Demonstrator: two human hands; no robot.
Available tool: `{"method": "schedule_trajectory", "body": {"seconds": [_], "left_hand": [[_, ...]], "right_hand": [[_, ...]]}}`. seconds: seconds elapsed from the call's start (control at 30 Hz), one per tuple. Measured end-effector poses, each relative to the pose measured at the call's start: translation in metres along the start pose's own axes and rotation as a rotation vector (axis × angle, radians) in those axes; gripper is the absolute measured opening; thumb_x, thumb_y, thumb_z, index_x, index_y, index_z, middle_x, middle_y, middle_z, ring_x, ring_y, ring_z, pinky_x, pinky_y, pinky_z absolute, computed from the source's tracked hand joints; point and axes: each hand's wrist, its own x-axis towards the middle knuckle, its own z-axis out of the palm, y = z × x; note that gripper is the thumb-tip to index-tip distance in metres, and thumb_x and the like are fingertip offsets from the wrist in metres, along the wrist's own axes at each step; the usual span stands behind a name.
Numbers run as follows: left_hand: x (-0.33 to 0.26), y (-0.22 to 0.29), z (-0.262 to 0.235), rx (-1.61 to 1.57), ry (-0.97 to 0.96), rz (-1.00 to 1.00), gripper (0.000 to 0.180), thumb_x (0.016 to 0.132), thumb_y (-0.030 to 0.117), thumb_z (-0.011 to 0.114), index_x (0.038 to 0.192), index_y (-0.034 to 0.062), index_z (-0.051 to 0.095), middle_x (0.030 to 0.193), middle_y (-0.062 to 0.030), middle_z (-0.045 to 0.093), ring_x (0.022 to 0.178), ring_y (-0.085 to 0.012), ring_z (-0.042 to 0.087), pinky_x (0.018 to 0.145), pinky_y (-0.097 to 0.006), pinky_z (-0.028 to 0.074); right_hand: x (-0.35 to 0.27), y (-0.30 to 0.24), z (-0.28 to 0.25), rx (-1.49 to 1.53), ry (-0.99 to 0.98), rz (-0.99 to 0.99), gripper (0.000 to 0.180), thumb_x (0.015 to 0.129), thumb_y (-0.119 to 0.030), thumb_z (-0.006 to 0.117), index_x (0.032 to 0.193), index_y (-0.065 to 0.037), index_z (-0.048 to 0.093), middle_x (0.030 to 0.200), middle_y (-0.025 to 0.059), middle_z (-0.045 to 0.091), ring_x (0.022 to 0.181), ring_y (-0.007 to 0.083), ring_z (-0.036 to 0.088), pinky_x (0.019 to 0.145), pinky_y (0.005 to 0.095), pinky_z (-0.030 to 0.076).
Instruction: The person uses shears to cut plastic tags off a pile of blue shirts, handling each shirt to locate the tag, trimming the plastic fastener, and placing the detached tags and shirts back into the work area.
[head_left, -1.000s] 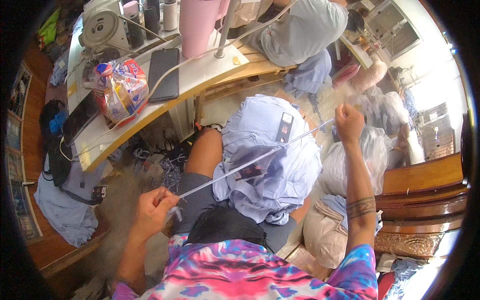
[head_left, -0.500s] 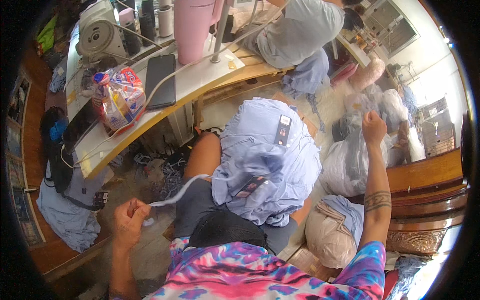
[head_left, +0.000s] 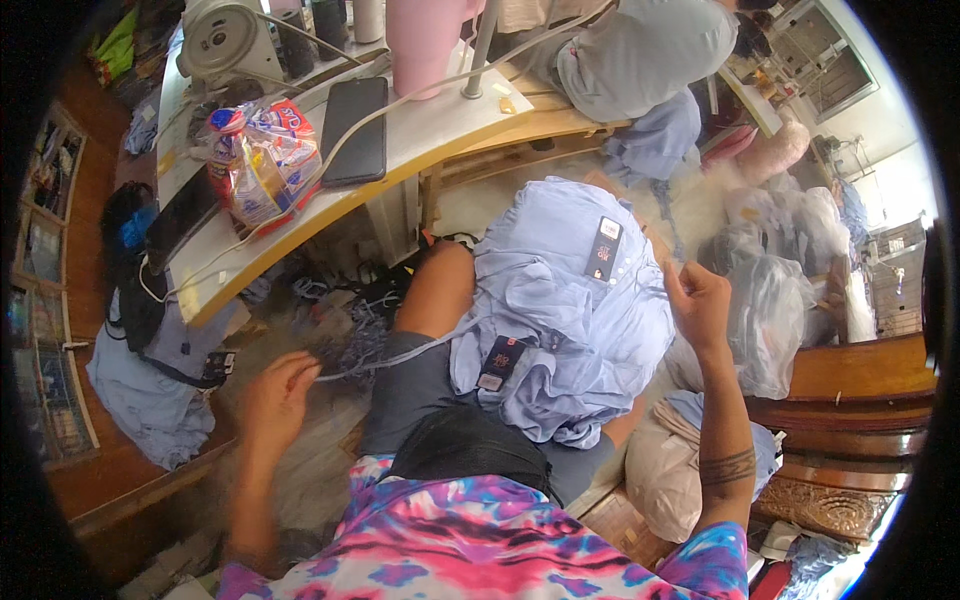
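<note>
A pile of light blue garments [head_left: 575, 310] with dark hang tags [head_left: 603, 250] lies on my lap. My left hand [head_left: 275, 400], low at the left, pinches one end of a thin light blue cord [head_left: 400, 355]. The cord runs across my thigh toward the pile. My right hand [head_left: 697, 300] is raised just right of the pile, fingers closed on the cord's other end, which is barely visible there.
A white worktable [head_left: 400, 150] ahead carries a sewing machine [head_left: 225, 40], a snack bag [head_left: 258, 160], a dark tablet [head_left: 355, 130] and a pink tumbler [head_left: 425, 40]. A person in grey [head_left: 640, 50] sits beyond. Clear bags of cloth [head_left: 770, 300] lie at the right.
My right hand has come down and in toward the pile. My left hand has moved back inward, and the cord, stretched taut a second ago, now hangs slacker.
</note>
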Motion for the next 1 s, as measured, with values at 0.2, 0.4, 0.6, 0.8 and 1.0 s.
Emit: {"method": "schedule_trajectory", "body": {"seconds": [0.2,0.4,0.6,0.8,1.0], "left_hand": [[0.031,0.058,0.064,-0.596,-0.101,-0.034,0.022,0.100,0.019,0.068,0.102,-0.0021,0.075,0.097,-0.0033,0.071,0.086,-0.0071,0.062,0.074,-0.024,0.050],[0.044,0.021,0.060,-0.659,0.412,-0.003,0.017,0.101,0.018,0.067,0.104,0.0022,0.072,0.089,0.0022,0.068,0.077,-0.0053,0.057,0.070,-0.023,0.047],[0.042,0.061,0.092,-0.508,0.136,0.139,0.022,0.100,0.017,0.067,0.112,0.0000,0.074,0.109,-0.0138,0.075,0.098,-0.0235,0.073,0.087,-0.035,0.056],[0.098,0.080,0.165,-0.005,-0.087,0.543,0.033,0.090,0.016,0.075,0.121,0.0069,0.071,0.112,-0.0164,0.070,0.093,-0.0368,0.070,0.080,-0.040,0.056],[0.112,0.046,0.145,-0.192,-0.229,0.381,0.023,0.089,0.015,0.076,0.109,0.0047,0.075,0.097,-0.0130,0.073,0.084,-0.0270,0.071,0.074,-0.036,0.055]], "right_hand": [[0.031,-0.142,0.002,0.540,-0.314,-0.167,0.025,0.097,-0.020,0.074,0.082,-0.001,0.070,0.064,0.0043,0.060,0.056,0.0116,0.049,0.051,0.0273,0.037],[0.055,-0.165,0.046,0.321,-0.389,-0.297,0.052,0.096,-0.025,0.070,0.143,-0.010,0.055,0.138,0.0199,0.057,0.097,0.0333,0.071,0.078,0.0435,0.060],[0.016,-0.115,0.125,-0.042,-0.742,-0.272,0.052,0.089,-0.033,0.074,0.134,-0.010,0.061,0.113,0.0172,0.070,0.102,0.0412,0.069,0.086,0.0501,0.056],[0.013,-0.100,0.113,0.091,-0.623,-0.208,0.026,0.090,-0.032,0.074,0.101,-0.008,0.076,0.092,0.0166,0.071,0.087,0.0364,0.070,0.076,0.0480,0.055],[-0.017,-0.071,0.085,0.527,-0.353,0.087,0.022,0.092,-0.025,0.076,0.098,-0.004,0.076,0.085,0.0108,0.069,0.072,0.0222,0.066,0.067,0.0359,0.052]]}}
